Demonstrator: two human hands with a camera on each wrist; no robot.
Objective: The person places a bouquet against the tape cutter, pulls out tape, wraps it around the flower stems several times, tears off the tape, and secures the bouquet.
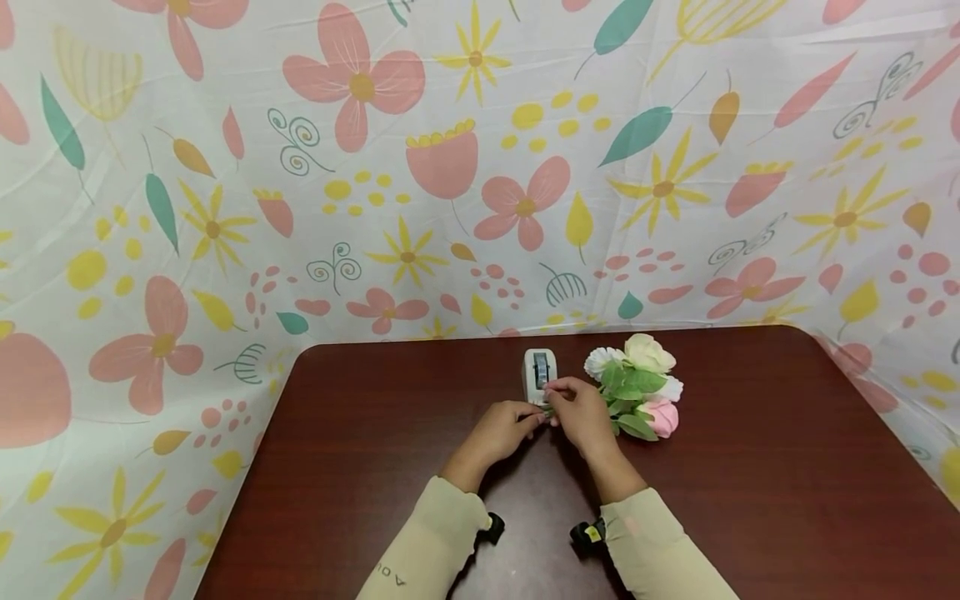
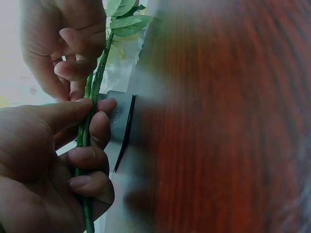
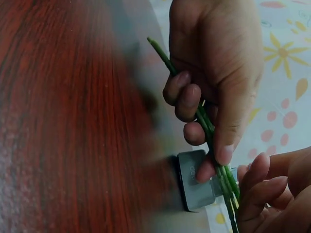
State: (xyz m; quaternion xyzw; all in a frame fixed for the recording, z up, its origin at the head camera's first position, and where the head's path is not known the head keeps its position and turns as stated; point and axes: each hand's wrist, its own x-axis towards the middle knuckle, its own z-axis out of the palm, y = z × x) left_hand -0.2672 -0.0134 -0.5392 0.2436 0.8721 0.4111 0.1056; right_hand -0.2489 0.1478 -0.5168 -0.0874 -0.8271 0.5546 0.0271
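My left hand (image 1: 495, 432) grips a bunch of green stems (image 3: 171, 67), its thumb pressing them against the fingers. The stems belong to artificial flowers (image 1: 637, 385) in cream, white and pink, which lie to the right of the hands. Close beside the left hand, my right hand (image 1: 587, 417) has its thumb and fingertips pinched together at the stems. A small clear piece of tape (image 3: 235, 174) shows at those fingertips. Just beyond both hands is a pale tape dispenser (image 1: 529, 385) with a roll in it, partly covered by the fingers.
The dark red-brown table (image 1: 375, 467) has rounded far corners. Behind it hangs a white cloth (image 1: 450, 267) printed with flowers and leaves, reaching the table's far edge. Black wrist cameras (image 1: 588, 538) are strapped at both sleeves.
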